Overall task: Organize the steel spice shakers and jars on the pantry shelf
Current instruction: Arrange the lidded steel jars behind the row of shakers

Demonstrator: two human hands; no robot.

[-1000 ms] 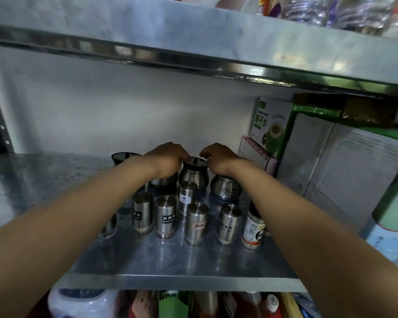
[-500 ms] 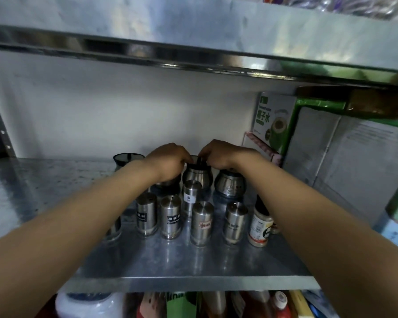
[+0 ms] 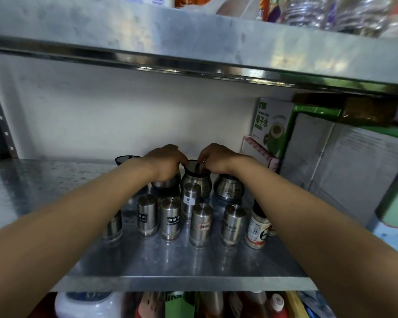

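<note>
At rear of galvanised steel pantry shelf (image 3: pixel 193 262): left hand (image 3: pixel 164 165) curled over a round steel jar (image 3: pixel 166 182); right hand (image 3: pixel 216 157) pinches rim of dark-lidded pot-bellied steel jar (image 3: pixel 194 180). Front cylindrical steel shakers (image 3: pixel 170 218) roughly aligned; back row apparently unfinished.

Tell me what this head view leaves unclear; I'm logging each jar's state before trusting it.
- Left hand covers the jar below it: lid and grip hidden.
- Right hand fingertips meet the middle jar at its rim: grip unclear.
- Leftmost shaker sits behind the left forearm.
- Shaker labels: too small to read.
</note>
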